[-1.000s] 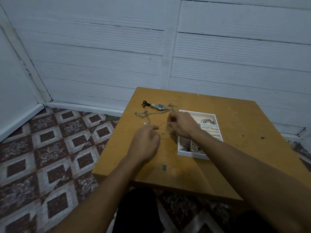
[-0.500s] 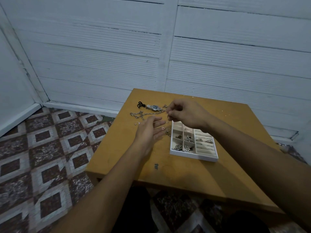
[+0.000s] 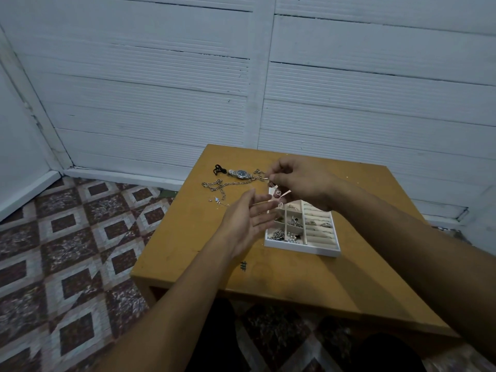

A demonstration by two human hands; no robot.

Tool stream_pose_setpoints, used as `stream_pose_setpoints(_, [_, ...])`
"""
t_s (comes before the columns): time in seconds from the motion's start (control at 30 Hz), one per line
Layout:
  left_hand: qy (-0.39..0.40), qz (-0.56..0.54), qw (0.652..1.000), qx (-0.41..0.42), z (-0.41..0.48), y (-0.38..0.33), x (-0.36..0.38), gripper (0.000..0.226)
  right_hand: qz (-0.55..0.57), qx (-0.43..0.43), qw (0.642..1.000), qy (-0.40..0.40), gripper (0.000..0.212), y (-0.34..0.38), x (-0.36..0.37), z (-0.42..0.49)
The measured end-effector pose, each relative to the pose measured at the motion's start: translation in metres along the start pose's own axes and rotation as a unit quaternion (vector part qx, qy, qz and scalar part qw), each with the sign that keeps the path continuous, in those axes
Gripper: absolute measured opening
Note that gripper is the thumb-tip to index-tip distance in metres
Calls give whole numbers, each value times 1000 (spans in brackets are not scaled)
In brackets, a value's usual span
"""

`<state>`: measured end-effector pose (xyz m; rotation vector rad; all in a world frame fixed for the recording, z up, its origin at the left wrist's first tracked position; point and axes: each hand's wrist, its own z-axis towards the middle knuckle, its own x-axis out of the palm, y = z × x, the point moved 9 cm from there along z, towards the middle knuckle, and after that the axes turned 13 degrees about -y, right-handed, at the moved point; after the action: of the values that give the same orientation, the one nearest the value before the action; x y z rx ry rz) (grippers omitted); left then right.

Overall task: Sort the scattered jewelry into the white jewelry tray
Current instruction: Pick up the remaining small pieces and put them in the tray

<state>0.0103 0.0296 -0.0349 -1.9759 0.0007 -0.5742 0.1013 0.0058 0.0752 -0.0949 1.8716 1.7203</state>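
Note:
My right hand [image 3: 300, 181] pinches a thin charm chain [image 3: 279, 196] that dangles above the far left corner of the white jewelry tray [image 3: 303, 248]. My left hand [image 3: 249, 218] is held palm up with straight fingers just under the dangling chain, left of the tray. The tray holds several small pieces in its left compartments and rings in its padded right rows. On the table behind the hands lie a silver wristwatch [image 3: 240, 173], a chunky link chain [image 3: 222, 183], a black clip [image 3: 218, 169] and a tiny earring [image 3: 217, 200].
The wooden table [image 3: 188, 237] stands against a white panelled wall. Patterned floor tiles [image 3: 67, 251] lie to the left. A small # mark [image 3: 243, 265] is on the table near its front edge.
My right hand lifted the thin chain off the table and rose above the tray's far corner. My left hand uncurled and turned palm up beneath it.

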Motion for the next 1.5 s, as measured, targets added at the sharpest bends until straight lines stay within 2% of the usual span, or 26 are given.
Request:
stream_pose_setpoints(0.23, [2, 0, 1000, -9, -2, 4, 2, 50, -50, 1, 998, 27, 11, 1, -2, -5])
stream_pose_setpoints(0.43, [-13, -10, 1000, -6, 1, 3, -5, 46, -24, 31, 999, 26, 13, -2, -4, -1])
stream_pose_setpoints(0.8, [-4, -76, 995, -63, -1, 14, 1, 48, -76, 54, 993, 76, 16, -3, 1, -4])
stream_pose_setpoints(0.97, [29, -68, 992, -98, -8, 26, 11, 48, -95, 77, 987, 101, 18, -8, 8, -4])
stream_pose_setpoints(1.13, [93, -58, 988, -113, -18, 29, 19, 30, -94, 104, 986, 91, 18, -14, 4, -1])
stream_pose_setpoints(1.2, [115, -53, 986, -109, -21, 27, 21, 31, -91, 111, 986, 83, 18, -17, -1, -1])
stream_pose_setpoints(1.37, [108, -46, 990, -76, -18, 24, 23, 14, -91, 128, 985, 76, 22, -27, -9, -1])
stream_pose_setpoints(1.5, [109, -26, 992, -51, -17, 24, 26, 13, -104, 131, 984, 67, 20, -32, -13, 0])
